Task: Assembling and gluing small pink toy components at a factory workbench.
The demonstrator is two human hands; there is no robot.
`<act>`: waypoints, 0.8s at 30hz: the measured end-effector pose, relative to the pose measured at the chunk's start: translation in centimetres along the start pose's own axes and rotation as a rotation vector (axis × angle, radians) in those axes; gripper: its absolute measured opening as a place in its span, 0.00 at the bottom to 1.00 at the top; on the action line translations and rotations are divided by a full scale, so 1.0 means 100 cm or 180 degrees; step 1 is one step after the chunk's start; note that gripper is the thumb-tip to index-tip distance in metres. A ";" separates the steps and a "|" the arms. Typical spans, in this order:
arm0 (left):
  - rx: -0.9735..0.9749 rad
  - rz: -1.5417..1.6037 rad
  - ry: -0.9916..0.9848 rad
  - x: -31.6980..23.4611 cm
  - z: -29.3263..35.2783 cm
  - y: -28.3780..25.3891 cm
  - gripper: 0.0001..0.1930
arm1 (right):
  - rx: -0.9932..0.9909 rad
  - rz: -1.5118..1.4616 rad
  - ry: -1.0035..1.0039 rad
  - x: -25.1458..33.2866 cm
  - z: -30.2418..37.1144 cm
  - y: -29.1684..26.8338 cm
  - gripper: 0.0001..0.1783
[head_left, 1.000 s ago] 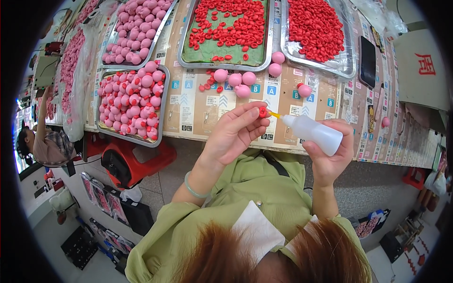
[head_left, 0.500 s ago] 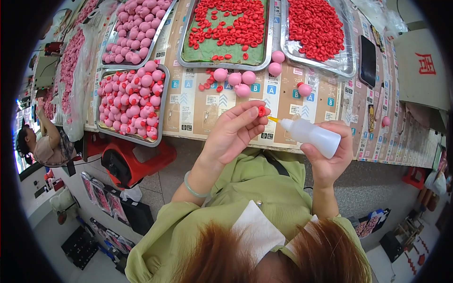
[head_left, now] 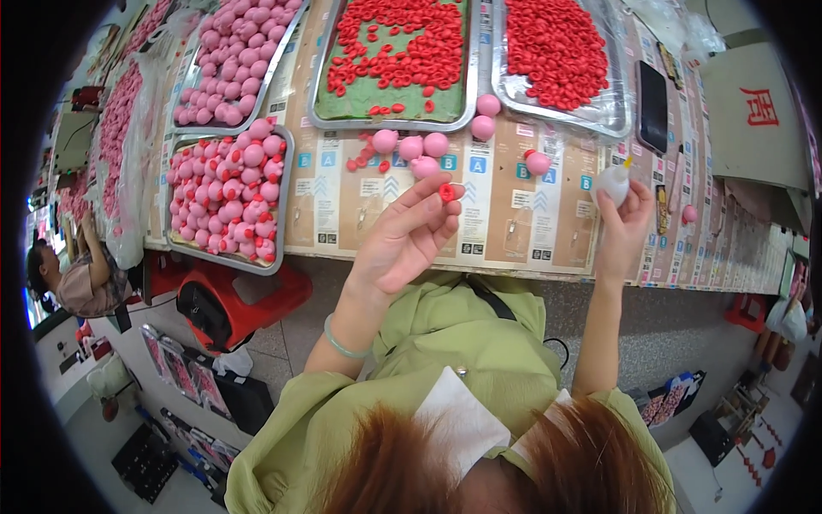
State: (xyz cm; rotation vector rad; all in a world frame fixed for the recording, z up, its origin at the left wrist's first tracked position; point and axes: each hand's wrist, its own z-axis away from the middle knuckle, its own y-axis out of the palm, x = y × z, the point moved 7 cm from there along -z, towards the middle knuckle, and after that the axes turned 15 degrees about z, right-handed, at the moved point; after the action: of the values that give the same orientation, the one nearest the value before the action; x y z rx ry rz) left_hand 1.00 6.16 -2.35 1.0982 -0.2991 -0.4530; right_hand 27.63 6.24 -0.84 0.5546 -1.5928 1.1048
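Observation:
Between thumb and fingertips, my left hand [head_left: 409, 233] pinches a small red ring-shaped piece [head_left: 447, 193] above the table's near side. Off to the right, my right hand [head_left: 629, 221] is wrapped around a white squeeze bottle [head_left: 613, 182], its yellow tip pointing up and away from me. Loose pink balls [head_left: 411, 147] lie in a group beyond my left hand, with a few red pieces [head_left: 363, 159] beside them. One pink ball with a red piece on it [head_left: 538, 163] sits alone between my hands.
Metal trays hold red pieces on a green sheet [head_left: 390, 101], more red pieces [head_left: 561, 51], plain pink balls [head_left: 231, 64] and pink balls with red pieces [head_left: 227, 197]. A black phone [head_left: 652, 107] lies at right. A red stool [head_left: 244, 300] stands below; another person [head_left: 77, 265] sits far left.
My right hand has carried the bottle right and away from the red piece, its tip turning upward. My left hand still pinches the red piece. The whole view has shifted slightly.

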 end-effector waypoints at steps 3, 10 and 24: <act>0.0168 0.0191 -0.0023 -0.001 -0.002 -0.002 0.13 | -0.0139 0.0194 -0.0045 -0.014 -0.006 0.002 0.22; 0.0197 0.0240 0.0011 -0.007 -0.005 -0.009 0.13 | -0.0873 0.0656 -0.0468 -0.001 0.015 -0.003 0.29; -0.0109 -0.0423 0.0001 0.010 -0.003 -0.010 0.12 | 0.1043 0.1693 -0.1053 0.023 0.006 0.090 0.19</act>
State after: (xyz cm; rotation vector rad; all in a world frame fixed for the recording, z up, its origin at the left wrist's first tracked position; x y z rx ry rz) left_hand 1.81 5.57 -3.36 1.0887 -0.2180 -0.5739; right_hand 19.33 10.34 -2.05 0.5625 -1.9203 1.7657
